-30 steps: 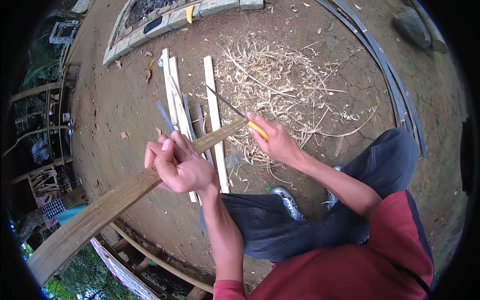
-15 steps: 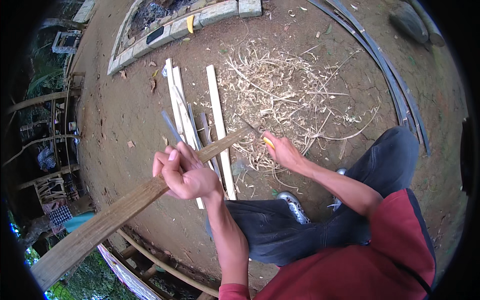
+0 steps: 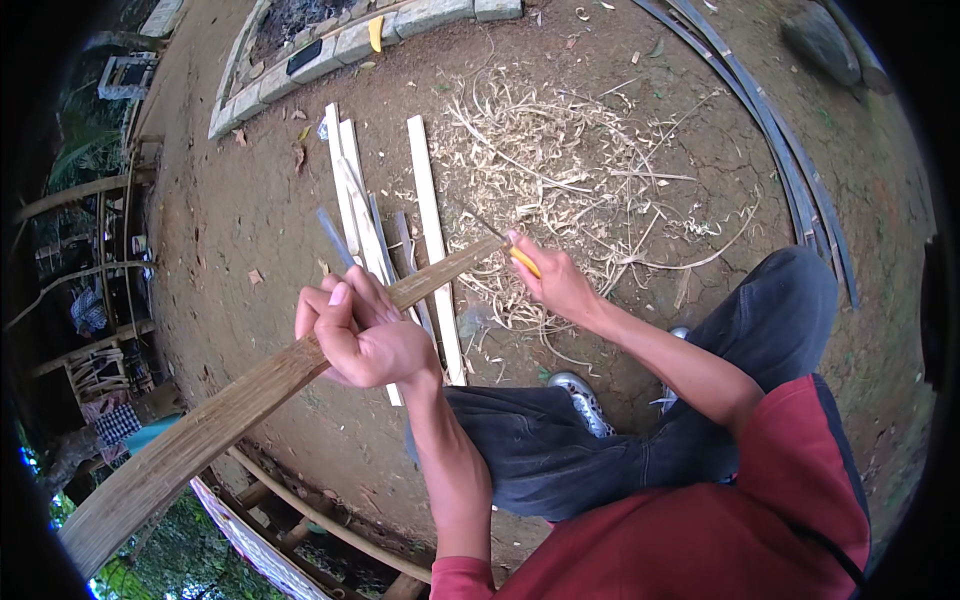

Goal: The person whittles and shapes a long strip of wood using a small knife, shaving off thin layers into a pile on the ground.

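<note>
Nearest the body, beyond the red shirt (image 3: 640, 540), a long wooden strip (image 3: 190, 440) runs slantwise from the lower left, past the left hand, to an end near the right hand. The left hand (image 3: 365, 335) lies over the strip's middle stretch with its fingers curled; whether they clamp the wood or only steady it, I cannot tell. A loose hold there could let the strip roll or tip, since its wide near part reaches far behind that hand.

A little farther out, the right hand (image 3: 548, 275) has its fingers closed round the yellow-handled knife (image 3: 523, 261). The blade lies at the strip's far end; contact is too small to judge. Should the edge snag in the grain and break free, it could skid along the wood toward the left hand, or off the end toward the bent legs (image 3: 550, 440).

Past these, on the ground (image 3: 240, 210), lie pale strips (image 3: 427, 200) and a spread of curled shavings (image 3: 540, 150), where a dropped knife might be hard to spot. Farthest is stone edging (image 3: 350, 50).
</note>
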The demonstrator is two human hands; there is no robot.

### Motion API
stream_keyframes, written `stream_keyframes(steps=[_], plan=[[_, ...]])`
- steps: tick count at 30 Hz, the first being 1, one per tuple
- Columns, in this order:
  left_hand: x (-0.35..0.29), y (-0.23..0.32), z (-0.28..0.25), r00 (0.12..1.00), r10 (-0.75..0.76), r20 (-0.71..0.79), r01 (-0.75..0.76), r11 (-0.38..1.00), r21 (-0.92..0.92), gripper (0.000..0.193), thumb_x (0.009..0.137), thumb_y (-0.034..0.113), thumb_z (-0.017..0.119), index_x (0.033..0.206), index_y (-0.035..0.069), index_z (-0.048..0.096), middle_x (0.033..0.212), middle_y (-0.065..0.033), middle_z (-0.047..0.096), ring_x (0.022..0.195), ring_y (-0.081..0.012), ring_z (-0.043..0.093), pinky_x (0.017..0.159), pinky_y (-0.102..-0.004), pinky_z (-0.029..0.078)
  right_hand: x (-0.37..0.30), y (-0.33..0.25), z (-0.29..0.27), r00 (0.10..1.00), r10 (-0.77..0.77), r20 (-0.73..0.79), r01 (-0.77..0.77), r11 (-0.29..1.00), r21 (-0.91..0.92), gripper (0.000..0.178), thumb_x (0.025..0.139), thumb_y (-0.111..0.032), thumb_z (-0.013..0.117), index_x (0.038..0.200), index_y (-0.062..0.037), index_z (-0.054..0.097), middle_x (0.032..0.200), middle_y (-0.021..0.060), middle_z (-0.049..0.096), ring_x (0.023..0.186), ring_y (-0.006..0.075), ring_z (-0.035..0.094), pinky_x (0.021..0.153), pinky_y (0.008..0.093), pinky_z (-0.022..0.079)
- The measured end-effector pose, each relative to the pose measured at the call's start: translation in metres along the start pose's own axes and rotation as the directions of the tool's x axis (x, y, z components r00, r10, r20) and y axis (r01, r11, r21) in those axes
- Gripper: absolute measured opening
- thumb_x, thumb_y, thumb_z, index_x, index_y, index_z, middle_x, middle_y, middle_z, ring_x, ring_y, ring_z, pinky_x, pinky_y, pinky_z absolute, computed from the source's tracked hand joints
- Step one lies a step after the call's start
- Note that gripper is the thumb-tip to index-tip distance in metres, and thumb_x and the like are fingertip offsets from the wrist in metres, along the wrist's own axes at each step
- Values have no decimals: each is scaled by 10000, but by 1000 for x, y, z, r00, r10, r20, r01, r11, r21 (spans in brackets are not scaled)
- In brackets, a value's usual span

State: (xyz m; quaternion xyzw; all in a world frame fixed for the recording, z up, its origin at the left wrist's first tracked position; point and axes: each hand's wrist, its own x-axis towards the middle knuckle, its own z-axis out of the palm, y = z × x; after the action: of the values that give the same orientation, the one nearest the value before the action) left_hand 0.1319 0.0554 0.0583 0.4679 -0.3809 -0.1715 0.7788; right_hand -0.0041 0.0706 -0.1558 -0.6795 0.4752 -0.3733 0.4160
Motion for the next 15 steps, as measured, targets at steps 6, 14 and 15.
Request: stream_keyframes(steps=[6, 14, 15], plan=[[1, 1, -13, 1000, -2, 20, 2, 1000, -1, 274, 802, 19, 404, 621, 118, 225, 535, 7, 184, 404, -84, 177, 350, -233, 178, -11, 18, -4, 994, 98, 40, -97, 995, -9, 348, 932, -50, 554, 1272, -3, 496, 712, 166, 646, 504, 193, 612, 402, 301, 484], [4, 2, -4, 998, -36, 41, 39, 998, -54, 247, 789, 13, 410, 630, 112, 249, 516, -7, 223, 401, -86, 199, 356, -231, 186, -15, 31, 3, 919, 296, 259, -271, 954, -128, 401, 938, -56, 556, 1326, 6, 475, 685, 162, 647, 454, 194, 593, 364, 280, 483], [7, 0, -10, 998, -39, 48, 42, 998, -56, 249, 793, 14, 409, 630, 113, 249, 515, -7, 225, 401, -87, 201, 355, -230, 186, -2, 24, 4, 977, 144, 156, -135, 989, -67, 401, 938, -62, 560, 1327, -3, 479, 682, 162, 647, 448, 200, 591, 371, 290, 491]])
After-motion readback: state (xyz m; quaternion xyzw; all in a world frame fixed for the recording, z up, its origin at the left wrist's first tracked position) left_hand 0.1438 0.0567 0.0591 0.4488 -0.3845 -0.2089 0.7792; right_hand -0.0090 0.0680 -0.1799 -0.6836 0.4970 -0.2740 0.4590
